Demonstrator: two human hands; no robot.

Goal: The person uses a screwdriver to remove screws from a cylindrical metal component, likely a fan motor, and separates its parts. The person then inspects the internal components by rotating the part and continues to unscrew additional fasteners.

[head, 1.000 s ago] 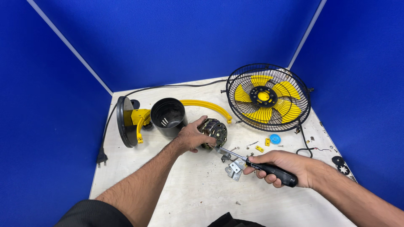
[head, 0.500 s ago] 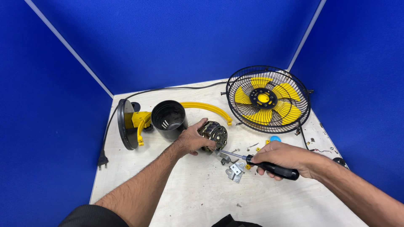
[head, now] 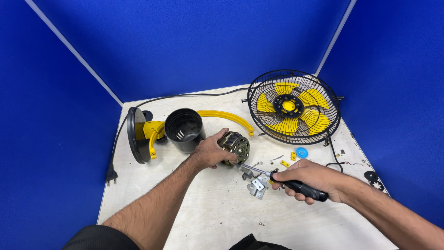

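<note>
The left hand (head: 213, 153) is closed around a small electric motor (head: 235, 147), its grip wrapped on the left side of the round body and holding it on the pale wooden surface (head: 208, 208). The right hand (head: 309, 178) is closed in a fist on the black handle of a screwdriver (head: 282, 180); the thin metal shaft goes toward the left and its tip meets the lower right edge of the motor, just beside the left fingers.

Some risks can be judged from this position. The tip stands very near to the left fingers, so if it slips out of a screw head it could hit them. The motor is round and rests only under one hand, so a strong push from the tool could roll or turn it. The loose small parts lie close to the work: a bent metal bracket (head: 257, 187) directly under the shaft, yellow clips (head: 292, 156) and a blue cap (head: 301, 152) a little to the right. A sweep of the right forearm could push them off the edge.

The motor lies between both hands, near the middle of the surface. Behind it stands a black cylindrical housing (head: 185, 130) with the yellow arm (head: 226, 116), and well to the right leans the fan guard with yellow blades (head: 293, 106).
</note>
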